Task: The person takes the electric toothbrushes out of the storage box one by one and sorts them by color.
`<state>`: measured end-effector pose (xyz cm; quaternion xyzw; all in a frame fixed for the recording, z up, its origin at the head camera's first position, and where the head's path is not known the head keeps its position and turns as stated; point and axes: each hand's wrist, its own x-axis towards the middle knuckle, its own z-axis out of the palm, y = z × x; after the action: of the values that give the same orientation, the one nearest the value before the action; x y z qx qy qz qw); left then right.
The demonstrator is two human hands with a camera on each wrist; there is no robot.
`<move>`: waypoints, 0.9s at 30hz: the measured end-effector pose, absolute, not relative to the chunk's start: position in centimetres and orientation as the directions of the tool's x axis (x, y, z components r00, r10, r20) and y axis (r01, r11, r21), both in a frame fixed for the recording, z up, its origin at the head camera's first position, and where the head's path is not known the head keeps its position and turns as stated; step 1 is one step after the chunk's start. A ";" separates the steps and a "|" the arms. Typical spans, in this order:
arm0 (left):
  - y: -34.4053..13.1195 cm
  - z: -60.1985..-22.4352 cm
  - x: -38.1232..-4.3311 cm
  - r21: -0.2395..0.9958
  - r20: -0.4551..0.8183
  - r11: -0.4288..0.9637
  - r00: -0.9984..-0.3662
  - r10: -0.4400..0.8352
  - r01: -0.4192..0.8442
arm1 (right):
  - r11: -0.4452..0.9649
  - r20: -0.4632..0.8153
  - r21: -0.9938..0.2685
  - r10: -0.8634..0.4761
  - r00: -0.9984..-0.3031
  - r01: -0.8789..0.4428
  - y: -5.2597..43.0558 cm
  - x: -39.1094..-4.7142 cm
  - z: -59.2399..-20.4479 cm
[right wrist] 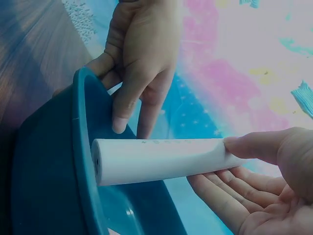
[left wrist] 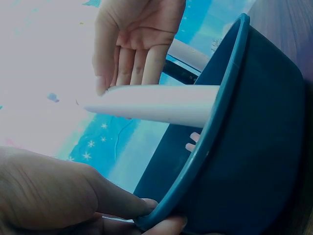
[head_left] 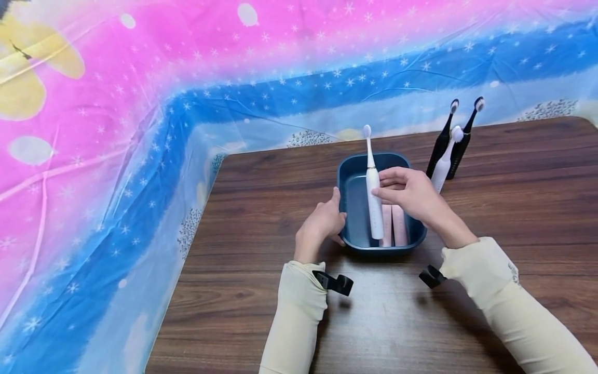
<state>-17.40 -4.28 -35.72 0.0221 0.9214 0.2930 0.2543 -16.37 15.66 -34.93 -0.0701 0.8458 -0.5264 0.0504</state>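
A pink-and-blue cloth [head_left: 289, 57] scattered with snowflakes is filling the background behind a dark wood-grain tabletop [head_left: 257, 208], where a person in cream sleeves [head_left: 296, 317] is working at a deep blue basin [head_left: 383, 250]. At the basin's left side, the left-hand grip [head_left: 324, 221] is clasping the rim, its thumb lying inside and other fingers pressing outside. From the opposite side, the right-hand grip [head_left: 413, 196] is closing on a white electric toothbrush [head_left: 374, 208], pinching the upper handle between thumb and fingertips. The toothbrush is standing nearly upright above the basin's opening, its bristle head rising well clear of the grip and its flat base pointing down toward the basin, below the pinching fingers. Beyond the right hand, two black toothbrushes [head_left: 440, 147] and a second white toothbrush [head_left: 440, 172] are standing close together. Two slim pink pieces [head_left: 399, 226] are lying side by side in the basin's right half, their far ends hiding beneath the right hand. Small black cameras [head_left: 337, 283] are jutting from both wrists.
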 end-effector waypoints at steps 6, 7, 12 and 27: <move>-4.1 -35.7 -17.4 0.551 -0.466 0.826 -0.865 0.188 -0.118 | 0.448 0.015 -0.890 -0.167 -0.986 -0.089 16.3 -15.8 -34.4; -4.1 -35.7 -17.4 0.550 -0.467 0.827 -0.864 0.188 -0.117 | 0.450 0.018 -0.888 -0.171 -0.985 -0.094 16.4 -15.7 -34.4; -4.0 -35.6 -17.5 0.548 -0.470 0.829 -0.862 0.190 -0.116 | 0.460 0.029 -0.881 -0.176 -0.984 -0.109 17.0 -15.2 -34.2; -4.1 -35.3 -17.5 0.553 -0.473 0.826 -0.858 0.199 -0.113 | 0.436 0.056 -0.895 -0.100 -0.993 -0.095 18.8 -14.2 -34.2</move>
<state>-17.50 -4.12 -35.26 0.0232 0.9179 0.2943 0.2650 -14.16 18.77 -34.15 -0.0576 0.8473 -0.5279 0.0027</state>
